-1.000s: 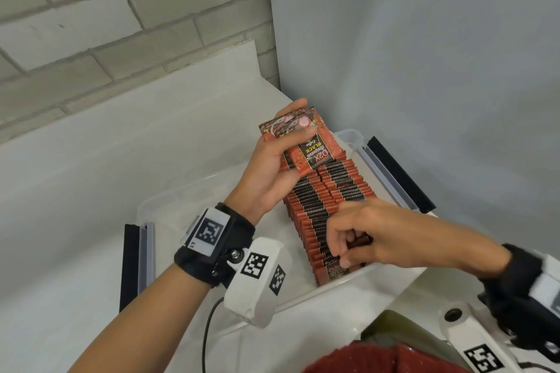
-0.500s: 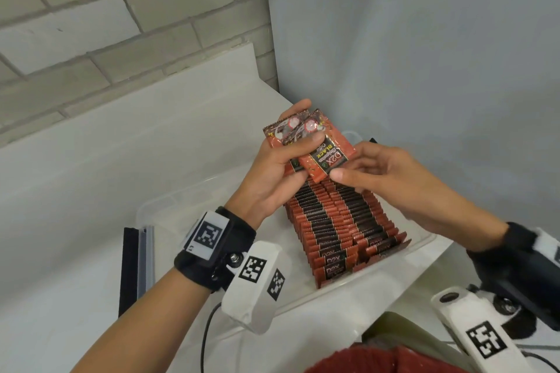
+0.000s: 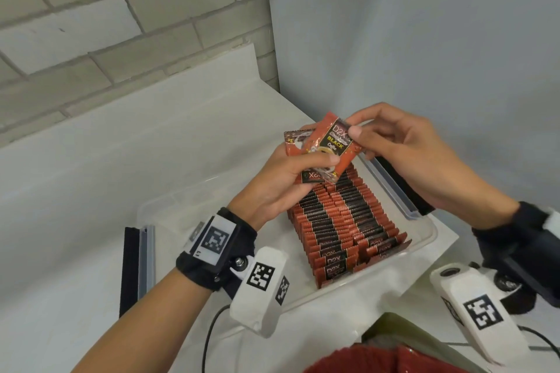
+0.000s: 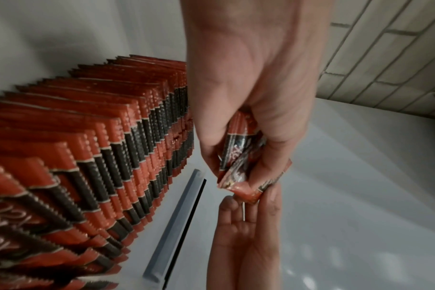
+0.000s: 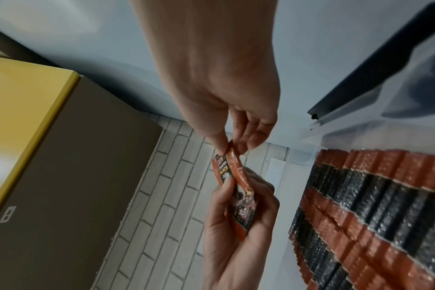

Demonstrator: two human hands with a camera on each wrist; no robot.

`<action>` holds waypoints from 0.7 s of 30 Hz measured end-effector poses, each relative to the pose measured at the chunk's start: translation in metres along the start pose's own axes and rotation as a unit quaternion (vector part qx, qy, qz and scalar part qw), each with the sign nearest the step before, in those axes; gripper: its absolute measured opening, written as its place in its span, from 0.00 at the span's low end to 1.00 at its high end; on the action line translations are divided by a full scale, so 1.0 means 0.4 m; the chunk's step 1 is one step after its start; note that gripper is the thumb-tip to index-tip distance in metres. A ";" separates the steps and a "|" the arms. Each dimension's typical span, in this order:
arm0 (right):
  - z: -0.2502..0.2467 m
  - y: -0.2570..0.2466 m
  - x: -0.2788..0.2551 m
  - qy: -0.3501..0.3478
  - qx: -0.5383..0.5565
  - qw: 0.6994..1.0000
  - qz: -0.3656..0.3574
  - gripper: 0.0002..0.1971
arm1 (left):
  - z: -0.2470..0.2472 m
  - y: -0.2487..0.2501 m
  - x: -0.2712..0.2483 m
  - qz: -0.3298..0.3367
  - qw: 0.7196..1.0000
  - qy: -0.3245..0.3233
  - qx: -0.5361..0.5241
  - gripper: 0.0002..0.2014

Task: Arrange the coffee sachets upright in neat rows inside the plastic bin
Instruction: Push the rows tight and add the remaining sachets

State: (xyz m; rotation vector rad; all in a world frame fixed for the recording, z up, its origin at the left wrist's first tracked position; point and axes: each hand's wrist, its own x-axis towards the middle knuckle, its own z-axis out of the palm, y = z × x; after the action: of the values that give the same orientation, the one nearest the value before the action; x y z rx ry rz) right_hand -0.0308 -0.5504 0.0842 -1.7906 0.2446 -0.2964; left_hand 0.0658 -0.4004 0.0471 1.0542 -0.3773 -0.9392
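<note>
My left hand (image 3: 291, 166) holds a small stack of red and black coffee sachets (image 3: 295, 142) above the far end of the clear plastic bin (image 3: 424, 239). My right hand (image 3: 360, 133) pinches the top corner of the front sachet (image 3: 335, 145), which is tilted and partly drawn out of the stack. Two tight rows of upright sachets (image 3: 342, 221) fill the bin's right side. The left wrist view shows the left hand (image 4: 249, 157) curled round the stack (image 4: 236, 149) beside the rows (image 4: 87, 157). In the right wrist view the right hand (image 5: 231, 145) pinches the sachet (image 5: 226, 166).
The bin sits on a white counter (image 3: 91, 191) in a corner between a brick wall and a grey wall. Black and grey latch strips hang at the bin's left end (image 3: 136, 266) and right end (image 3: 394, 182). The bin's left half holds no sachets. A brown and yellow box (image 5: 62, 157) shows in the right wrist view.
My right hand lifted from the front of the rows in the bin up to the stack in my left hand, pinched the front sachet and turned it. The left hand stayed raised.
</note>
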 end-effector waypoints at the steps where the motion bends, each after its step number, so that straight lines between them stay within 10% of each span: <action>1: 0.002 -0.001 0.001 -0.002 -0.004 1.000 -0.006 0.06 | 0.000 0.000 0.000 -0.004 1.000 0.001 0.003 0.21; 12: -0.026 -0.009 -0.016 -0.052 0.015 0.998 0.033 0.12 | 0.008 0.024 -0.005 0.018 0.995 0.026 -0.092 0.17; 21: -0.017 -0.004 -0.107 -0.335 -0.195 0.922 0.011 0.03 | 0.001 0.030 -0.003 0.011 0.988 0.087 -0.125 0.12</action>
State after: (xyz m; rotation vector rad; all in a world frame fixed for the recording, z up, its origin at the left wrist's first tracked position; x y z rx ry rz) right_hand -0.0735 -0.5424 0.0844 -2.1666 -0.1794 0.4183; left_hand 0.0706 -0.3976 0.0578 0.8927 -0.1221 -0.8432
